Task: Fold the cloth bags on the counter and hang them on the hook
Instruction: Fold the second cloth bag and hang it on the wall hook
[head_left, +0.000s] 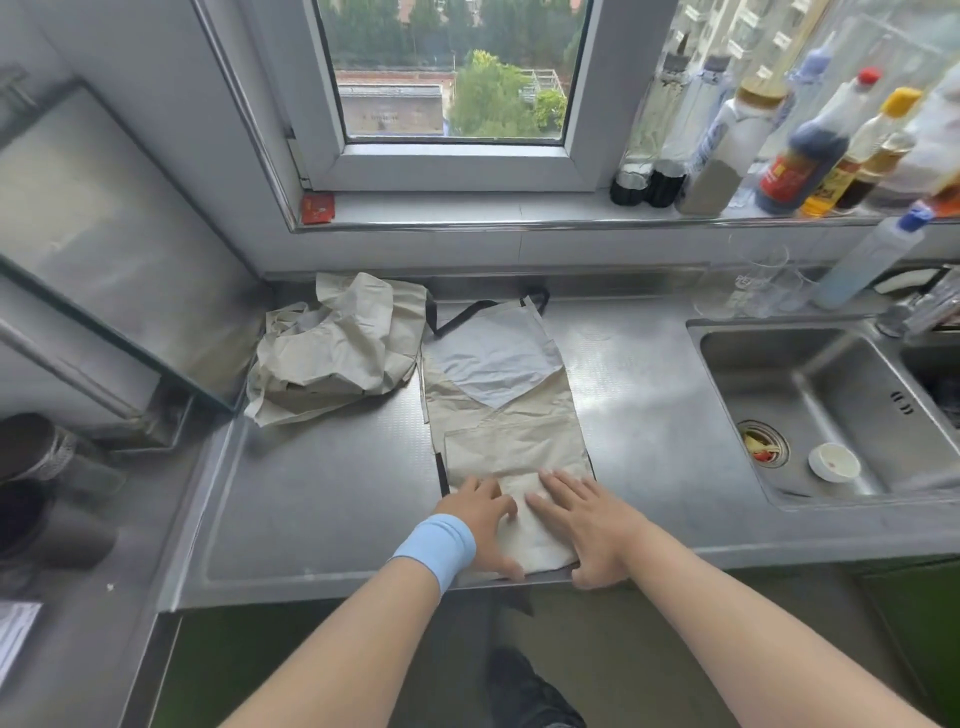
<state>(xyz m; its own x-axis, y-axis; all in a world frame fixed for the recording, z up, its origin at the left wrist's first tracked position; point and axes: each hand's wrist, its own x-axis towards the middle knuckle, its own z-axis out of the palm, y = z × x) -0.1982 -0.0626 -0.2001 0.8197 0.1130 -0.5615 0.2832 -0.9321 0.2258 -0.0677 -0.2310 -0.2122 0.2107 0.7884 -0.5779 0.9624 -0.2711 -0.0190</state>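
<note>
Beige canvas bag (511, 431) left of the steel sink (810, 395) may spring unfolded if the flat-pressing, straight-fingered left hand (483, 525) and right hand (587, 525) lift.

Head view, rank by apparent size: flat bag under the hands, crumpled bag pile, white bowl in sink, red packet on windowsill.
1. flat bag
2. crumpled bag pile
3. white bowl
4. red packet; it lies farther off, so its true rank against the bowl is unsure.

We see both forearms stretched forward. The left hand (480, 522), wrist in a blue band (435, 545), lies flat on the cloth bag's (511, 421) near left corner. The right hand (589, 530) lies flat on its near right corner, fingers straight.
</note>
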